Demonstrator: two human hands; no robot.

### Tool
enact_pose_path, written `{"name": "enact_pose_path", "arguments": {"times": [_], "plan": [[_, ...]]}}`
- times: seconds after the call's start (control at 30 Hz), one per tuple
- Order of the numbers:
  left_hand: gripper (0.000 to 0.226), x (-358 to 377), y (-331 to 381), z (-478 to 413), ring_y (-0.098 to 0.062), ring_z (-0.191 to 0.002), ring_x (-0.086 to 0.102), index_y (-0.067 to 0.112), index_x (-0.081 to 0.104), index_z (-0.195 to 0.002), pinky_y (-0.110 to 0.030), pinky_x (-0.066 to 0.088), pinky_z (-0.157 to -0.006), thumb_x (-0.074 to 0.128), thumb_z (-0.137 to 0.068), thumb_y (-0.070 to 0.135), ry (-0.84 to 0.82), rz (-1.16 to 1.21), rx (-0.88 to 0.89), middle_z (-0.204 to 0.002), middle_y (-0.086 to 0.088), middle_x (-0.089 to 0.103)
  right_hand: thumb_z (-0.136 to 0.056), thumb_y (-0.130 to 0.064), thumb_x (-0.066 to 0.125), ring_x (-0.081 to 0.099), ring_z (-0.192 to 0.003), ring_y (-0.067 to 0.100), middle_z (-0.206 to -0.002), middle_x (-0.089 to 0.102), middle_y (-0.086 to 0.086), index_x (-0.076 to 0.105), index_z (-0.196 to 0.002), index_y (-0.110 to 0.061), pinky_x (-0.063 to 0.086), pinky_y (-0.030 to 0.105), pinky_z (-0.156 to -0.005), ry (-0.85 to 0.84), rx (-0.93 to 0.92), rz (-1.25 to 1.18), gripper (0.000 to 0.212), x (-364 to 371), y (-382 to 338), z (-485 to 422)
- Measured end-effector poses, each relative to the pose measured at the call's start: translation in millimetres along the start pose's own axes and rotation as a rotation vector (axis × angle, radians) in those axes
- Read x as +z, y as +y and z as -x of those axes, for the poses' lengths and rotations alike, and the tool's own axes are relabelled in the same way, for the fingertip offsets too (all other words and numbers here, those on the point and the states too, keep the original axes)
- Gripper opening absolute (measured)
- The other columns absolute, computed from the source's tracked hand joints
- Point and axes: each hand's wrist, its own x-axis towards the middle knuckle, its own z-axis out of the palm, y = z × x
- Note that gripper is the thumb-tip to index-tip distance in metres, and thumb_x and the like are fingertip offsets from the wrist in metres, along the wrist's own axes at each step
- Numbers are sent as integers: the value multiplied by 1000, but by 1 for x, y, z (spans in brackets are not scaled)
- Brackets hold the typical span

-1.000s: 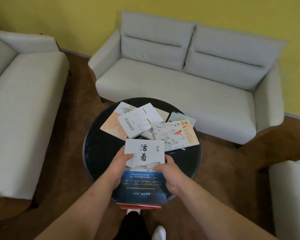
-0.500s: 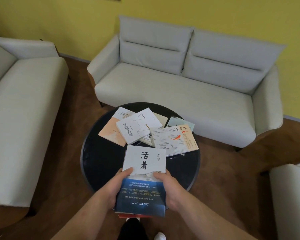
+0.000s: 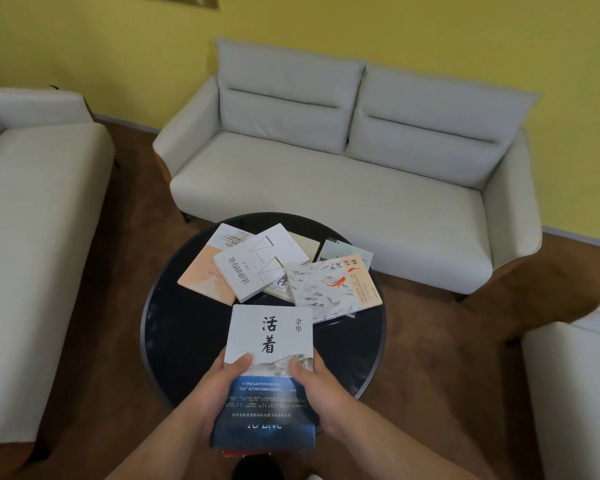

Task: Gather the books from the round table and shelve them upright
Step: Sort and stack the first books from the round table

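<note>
A white and blue book (image 3: 270, 344) with black characters is held over the near edge of the round black table (image 3: 174, 327). My left hand (image 3: 222, 386) grips its left side, thumb on the cover. My right hand (image 3: 317, 393) grips its right side the same way. A red edge of another book (image 3: 232, 453) shows beneath it. Several books lie overlapping on the far half of the table: a peach one (image 3: 201, 275), a white one with triangles (image 3: 253, 268), a fish-patterned one (image 3: 329, 289), a pale blue one (image 3: 333, 251) and a beige one (image 3: 303, 244).
A pale grey two-seat sofa (image 3: 326, 174) stands behind the table against a yellow wall. Another grey sofa (image 3: 32, 237) is at the left, and an armchair corner (image 3: 575, 393) at the right. The floor is brown. My shoes show at the bottom edge.
The held book has risen off the table towards me, and my view has tilted upward, showing more wall. The books on the table have not moved.
</note>
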Motion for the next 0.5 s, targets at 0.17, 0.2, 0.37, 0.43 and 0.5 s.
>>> {"name": "enact_pose_path", "arguments": {"times": [0.17, 0.2, 0.37, 0.43, 0.5], "plan": [[42, -5, -2, -4, -40, -83, 74, 30, 51, -134, -49, 61, -68, 64, -94, 24, -24, 96, -35, -108, -21, 75, -103, -25, 55, 77, -86, 27, -103, 79, 6, 56, -133, -37, 61, 40, -68, -40, 75, -279, 32, 3, 2, 0], [43, -6, -2, -4, -41, -83, 74, 30, 51, -135, -50, 61, -69, 64, -94, 24, -30, 100, -39, -109, -22, 75, -102, -24, 56, 78, -85, 27, -102, 79, 6, 56, -134, -36, 61, 39, -67, -49, 75, -282, 34, 2, 4, -1], [43, -4, 2, -2, -39, -87, 75, 29, 49, -136, -48, 60, -70, 62, -96, 24, -33, 19, -7, -109, -18, 76, -100, -30, 59, 69, -102, 13, -120, 69, -8, 36, -145, -40, 55, 25, -70, -90, 24, 7, 51, -9, 3, -3], [44, -7, 4, -3, -39, -92, 75, 27, 48, -136, -53, 60, -79, 63, -96, 25, -20, -35, 7, -108, -16, 77, -98, -34, 61, 65, -105, 6, -122, 65, -15, 30, -149, -38, 51, 18, -73, -116, -13, 135, 59, -15, -2, -5], [45, -11, 6, -2, -40, -97, 74, 28, 48, -135, -60, 56, -90, 66, -94, 28, -18, -72, 1, -110, -14, 76, -97, -34, 62, 64, -103, 1, -120, 62, -21, 26, -150, -38, 51, 13, -70, -149, -46, 197, 64, -19, -6, -5]]}}
